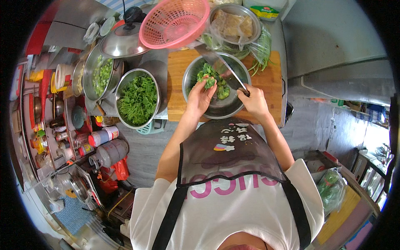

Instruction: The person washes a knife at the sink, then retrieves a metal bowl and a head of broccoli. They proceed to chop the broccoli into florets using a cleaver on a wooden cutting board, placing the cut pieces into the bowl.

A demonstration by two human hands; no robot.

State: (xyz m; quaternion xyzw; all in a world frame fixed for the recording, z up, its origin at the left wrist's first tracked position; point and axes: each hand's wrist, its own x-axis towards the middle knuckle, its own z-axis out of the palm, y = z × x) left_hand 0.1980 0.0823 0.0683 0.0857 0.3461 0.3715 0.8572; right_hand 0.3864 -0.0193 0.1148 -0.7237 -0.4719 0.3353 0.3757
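My left hand (201, 97) pinches a broccoli floret (209, 82) over a steel bowl (215, 112). My right hand (254, 100) grips the handle of a broad-bladed cleaver (223, 67), whose blade slants across the bowl toward the upper left. More broccoli pieces (223, 92) lie in the bowl beneath the blade and my fingers. The bowl rests on a wooden cutting board (175, 93). Part of the bowl's inside is hidden by the cleaver and my left hand.
Left of the board stands a bowl of leafy greens (137, 100), with a pot of chopped green vegetables (101, 76) beyond. A pink plastic basket (175, 25), a metal lid (123, 42), a bowl with bagged food (234, 26) and bagged long greens (262, 50) crowd the back.
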